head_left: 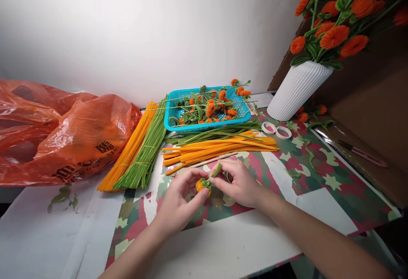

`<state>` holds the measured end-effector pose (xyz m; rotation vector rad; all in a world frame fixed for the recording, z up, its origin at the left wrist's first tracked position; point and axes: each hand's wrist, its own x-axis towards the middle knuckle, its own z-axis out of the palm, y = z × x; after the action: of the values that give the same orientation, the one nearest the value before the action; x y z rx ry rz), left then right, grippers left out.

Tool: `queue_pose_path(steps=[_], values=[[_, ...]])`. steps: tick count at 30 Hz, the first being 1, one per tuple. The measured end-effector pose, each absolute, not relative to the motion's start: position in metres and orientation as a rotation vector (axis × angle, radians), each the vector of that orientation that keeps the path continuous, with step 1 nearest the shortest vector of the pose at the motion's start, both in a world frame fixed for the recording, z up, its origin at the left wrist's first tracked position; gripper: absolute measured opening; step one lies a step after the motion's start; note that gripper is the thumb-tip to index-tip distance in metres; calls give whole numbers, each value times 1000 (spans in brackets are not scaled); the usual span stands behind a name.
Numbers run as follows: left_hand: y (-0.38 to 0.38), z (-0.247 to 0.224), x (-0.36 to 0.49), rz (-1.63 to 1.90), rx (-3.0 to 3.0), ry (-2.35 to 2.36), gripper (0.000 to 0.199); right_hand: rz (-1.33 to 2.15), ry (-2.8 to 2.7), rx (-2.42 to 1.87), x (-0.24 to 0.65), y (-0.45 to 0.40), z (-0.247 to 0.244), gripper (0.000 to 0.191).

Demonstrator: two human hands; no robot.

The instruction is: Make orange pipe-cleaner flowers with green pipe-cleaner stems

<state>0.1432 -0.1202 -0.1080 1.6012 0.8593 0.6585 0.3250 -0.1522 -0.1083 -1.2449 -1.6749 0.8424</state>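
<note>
L hand [178, 202]: pinching sm. fuzzy yellow-orange flower [199, 185] over camo-print sheet [306, 177]
R hand [239, 184]: gripping short fuzzy green strip [217, 170] at flower
Blue rect. plastic basket [204, 127]: orange fuzzy flowers [210, 109], green leafy stems [196, 113]
White ribbed vase [296, 89]: orange blooms [334, 36], green leaves [300, 60]
Translucent orange plastic bag [83, 130]: contents unclear

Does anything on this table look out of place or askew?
Perhaps the green scraps: they lie loose at left, apart from the bundles. The vase looks tilted too, though that may be lens distortion.

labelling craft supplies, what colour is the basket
The basket is turquoise blue, seen best in the head view.
</note>
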Motion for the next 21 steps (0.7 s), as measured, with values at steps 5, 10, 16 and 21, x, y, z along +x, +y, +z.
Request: queue_pose_path(steps=[5,10,16,21], values=[[-126,-111,145,802,2225,910,16,908,-1606,-1315,320,-154,-110,13],[-128,-115,149,911,2489,1034,10,923,-1588,-1361,315,-155,-111,12],[-128,-114,150,898,2482,1087,7,899,-1592,-1388,315,-156,-112,12],[-126,-115,147,959,2580,1036,11,992,-1507,-1377,317,-155,-111,10]])
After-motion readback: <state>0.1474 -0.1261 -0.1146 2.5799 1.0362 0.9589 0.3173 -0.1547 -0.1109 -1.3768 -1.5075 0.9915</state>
